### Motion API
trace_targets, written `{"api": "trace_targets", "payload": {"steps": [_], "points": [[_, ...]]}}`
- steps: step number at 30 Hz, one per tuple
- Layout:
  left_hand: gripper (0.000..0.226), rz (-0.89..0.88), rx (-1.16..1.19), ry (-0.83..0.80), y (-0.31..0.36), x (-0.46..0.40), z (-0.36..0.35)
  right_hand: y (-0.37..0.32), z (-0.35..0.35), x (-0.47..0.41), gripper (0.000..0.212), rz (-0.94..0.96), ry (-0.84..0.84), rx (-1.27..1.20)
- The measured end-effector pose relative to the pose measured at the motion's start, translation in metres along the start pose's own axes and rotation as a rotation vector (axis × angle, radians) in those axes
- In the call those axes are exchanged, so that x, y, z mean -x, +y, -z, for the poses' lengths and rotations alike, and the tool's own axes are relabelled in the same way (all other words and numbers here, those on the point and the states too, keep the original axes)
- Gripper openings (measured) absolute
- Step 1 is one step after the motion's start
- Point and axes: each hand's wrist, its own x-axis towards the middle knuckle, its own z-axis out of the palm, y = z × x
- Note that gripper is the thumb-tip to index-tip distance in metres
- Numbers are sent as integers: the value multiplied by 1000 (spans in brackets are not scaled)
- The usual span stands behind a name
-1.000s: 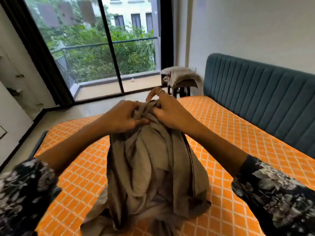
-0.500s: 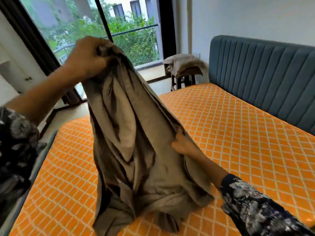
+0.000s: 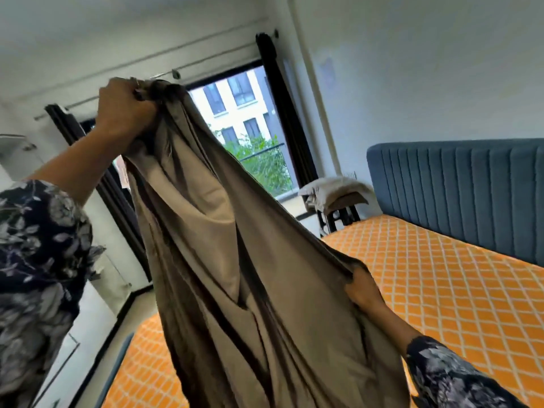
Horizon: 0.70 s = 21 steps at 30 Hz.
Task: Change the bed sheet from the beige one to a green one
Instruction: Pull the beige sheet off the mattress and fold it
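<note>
My left hand (image 3: 123,113) grips one bunched end of the sheet (image 3: 235,275) overhead. My right hand (image 3: 363,293) pinches its edge lower (fingers hidden in cloth), and it hangs above the mattress (image 3: 441,290).

Premises: a home bedroom. Evidence: bare orange quilted mattress (image 3: 441,290), blue padded headboard (image 3: 459,189), black-framed window (image 3: 250,122) with dark curtain (image 3: 282,113), facing an apartment building (image 3: 232,98).

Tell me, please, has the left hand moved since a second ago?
Yes. The left hand has risen, lifting the beige sheet from just above the orange mattress to well above it.
</note>
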Motion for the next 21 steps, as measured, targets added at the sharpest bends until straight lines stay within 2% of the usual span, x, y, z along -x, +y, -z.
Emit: {"api": "trace_targets", "payload": {"steps": [2, 3, 5, 7, 11, 15, 17, 19, 21], "points": [[39, -6, -46, 25, 5, -10, 4, -13, 6, -1, 31, -6, 88, 89], [35, -8, -70, 38, 8, -13, 6, -17, 7, -1, 30, 1, 119, 181], [31, -9, -86, 62, 11, -17, 7, -28, 9, 4, 34, 73, 215, 335], [31, 13, -92, 67, 10, -18, 8, -38, 9, 7, 42, 217, 367, 359], [36, 53, -96, 31, 8, -15, 8, -52, -1, -1, 47, 453, 511, 418], [32, 51, -104, 32, 9, -6, 6, -72, -10, -6, 38, 679, 428, 245], [31, 55, -101, 39, 10, -3, 6, -83, -11, -6, 30, 769, 272, 129], [32, 65, -98, 44, 8, -3, 7, -91, -11, -4, 23, 792, 140, 75], [33, 75, -91, 43, 8, -3, 8, -95, -13, -4, 26, 778, 84, 98]]}}
